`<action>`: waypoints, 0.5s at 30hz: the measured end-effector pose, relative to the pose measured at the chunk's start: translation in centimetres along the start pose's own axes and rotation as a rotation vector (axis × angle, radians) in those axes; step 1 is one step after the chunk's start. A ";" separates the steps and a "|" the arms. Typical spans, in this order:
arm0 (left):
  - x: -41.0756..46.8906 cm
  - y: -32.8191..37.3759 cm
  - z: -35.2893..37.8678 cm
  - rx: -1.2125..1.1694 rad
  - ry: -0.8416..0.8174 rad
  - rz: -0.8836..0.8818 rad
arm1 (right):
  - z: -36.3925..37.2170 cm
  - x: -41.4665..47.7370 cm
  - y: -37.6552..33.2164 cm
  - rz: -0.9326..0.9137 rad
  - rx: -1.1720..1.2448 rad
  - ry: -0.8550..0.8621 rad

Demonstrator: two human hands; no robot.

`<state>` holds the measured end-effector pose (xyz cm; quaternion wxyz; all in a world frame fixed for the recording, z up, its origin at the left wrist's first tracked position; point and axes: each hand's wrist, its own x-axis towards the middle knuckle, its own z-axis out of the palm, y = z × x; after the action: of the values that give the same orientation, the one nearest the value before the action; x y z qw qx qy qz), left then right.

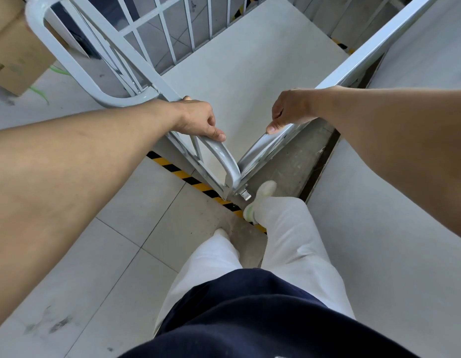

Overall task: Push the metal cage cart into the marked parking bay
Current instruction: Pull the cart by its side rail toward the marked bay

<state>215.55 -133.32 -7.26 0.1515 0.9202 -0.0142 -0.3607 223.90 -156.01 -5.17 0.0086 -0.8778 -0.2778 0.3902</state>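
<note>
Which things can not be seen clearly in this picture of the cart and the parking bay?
- Cart wheels: in the head view only one caster shows; the cart floor hides the rest.
- Striped floor tape: covered in part by the cart and a shoe, so the bay's outline is unclear.
- Cardboard box: cut off by the left edge.
- Left hand fingers: hidden behind the rail.

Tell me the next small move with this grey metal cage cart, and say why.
Probably a short, straight push forward. Both the left hand and right hand already grip the top rails of the grey metal cage cart, whose near corner stands right over the yellow-and-black striped floor line, with the right foot close to the caster.
</note>
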 end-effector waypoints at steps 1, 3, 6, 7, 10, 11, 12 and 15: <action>0.1 0.1 0.1 0.005 0.000 0.001 | 0.1 0.0 0.2 -0.002 0.013 0.003; 0.1 0.2 0.2 0.013 -0.003 -0.001 | 0.3 0.0 0.4 -0.001 0.039 0.012; 0.1 0.1 0.2 0.004 -0.002 -0.010 | 0.3 -0.1 0.6 -0.007 0.049 0.017; 0.1 0.0 0.2 0.001 -0.003 -0.012 | 0.2 -0.1 0.6 -0.010 0.046 0.014; 0.2 -0.1 0.2 -0.004 0.004 -0.028 | 0.2 0.0 0.6 -0.013 0.041 0.014; 0.2 0.0 0.2 -0.007 0.002 -0.034 | 0.1 0.0 0.7 -0.010 0.042 0.014; 0.2 0.2 0.2 -0.008 -0.002 -0.039 | 0.1 0.0 0.7 -0.010 0.039 0.012; 0.2 0.5 -0.1 0.012 -0.003 -0.047 | 0.1 0.1 0.7 -0.012 0.023 -0.002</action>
<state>215.78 -133.79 -7.18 0.1376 0.9205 0.0051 -0.3656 224.25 -156.60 -5.45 0.0211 -0.8754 -0.2787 0.3943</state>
